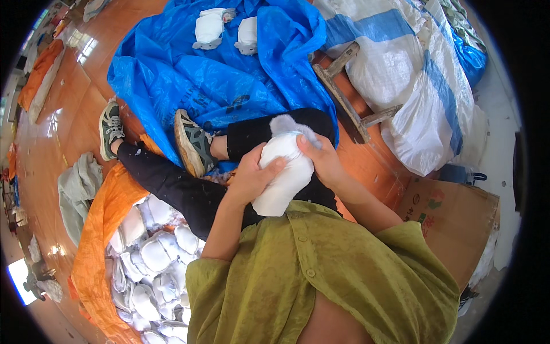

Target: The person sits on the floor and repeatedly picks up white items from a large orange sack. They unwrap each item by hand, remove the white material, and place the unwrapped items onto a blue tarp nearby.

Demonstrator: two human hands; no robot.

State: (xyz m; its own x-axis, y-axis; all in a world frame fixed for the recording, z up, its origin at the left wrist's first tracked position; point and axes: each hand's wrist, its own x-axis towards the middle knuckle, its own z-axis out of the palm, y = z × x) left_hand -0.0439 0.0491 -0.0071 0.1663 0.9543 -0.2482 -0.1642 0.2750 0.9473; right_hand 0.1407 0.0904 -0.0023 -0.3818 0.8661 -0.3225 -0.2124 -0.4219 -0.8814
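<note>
The white padded piece (283,178) is just beyond the green shirt (344,264), held firmly between both hands. The left hand (252,175) wraps its left side; the right hand (323,163) pinches its upper right, by the grey fluffy end (289,124). From where I stand, the padding looks soft enough to crease, so light, even pressure with flat thumbs should serve best. Similar pieces (156,255) fill the orange sack (94,246) at the left; farther off, two white bundles (208,28) lie apart on the blue sheet (166,71).
</note>
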